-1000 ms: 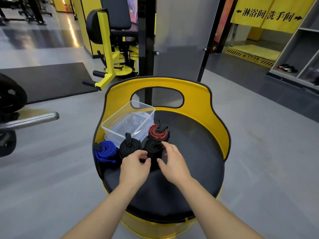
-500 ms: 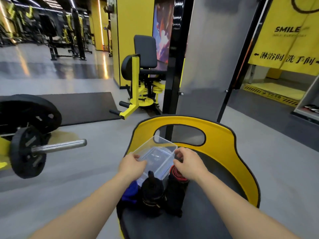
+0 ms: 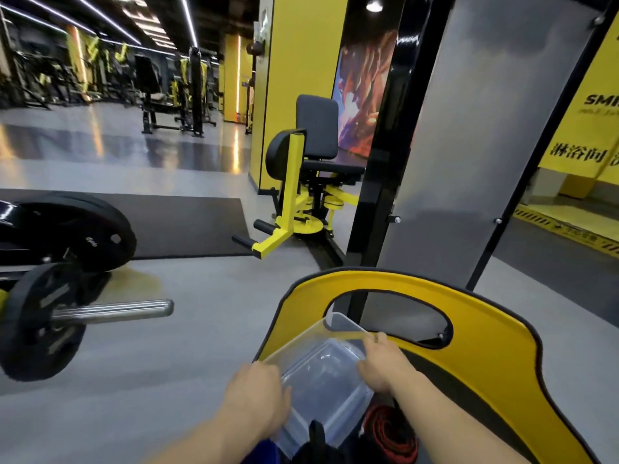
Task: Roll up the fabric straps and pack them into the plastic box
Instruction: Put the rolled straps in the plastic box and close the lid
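Lengthwise, plastic box (image 3: pixel 321 373) pointing away.

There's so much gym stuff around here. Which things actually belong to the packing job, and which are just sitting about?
Part of the job:
- clear plastic box, gripped by the left hand and right hand
- red-and-black rolled strap
- black rolled strap

Just lying about:
- barbell with weight plates
- yellow exercise machine
- black floor mat

I see the yellow-backed seat (image 3: pixel 485 343) carrying the clear plastic box (image 3: pixel 321 373); a red-and-black rolled strap (image 3: pixel 392 433) and a black one (image 3: pixel 316 443) sit just beside it.
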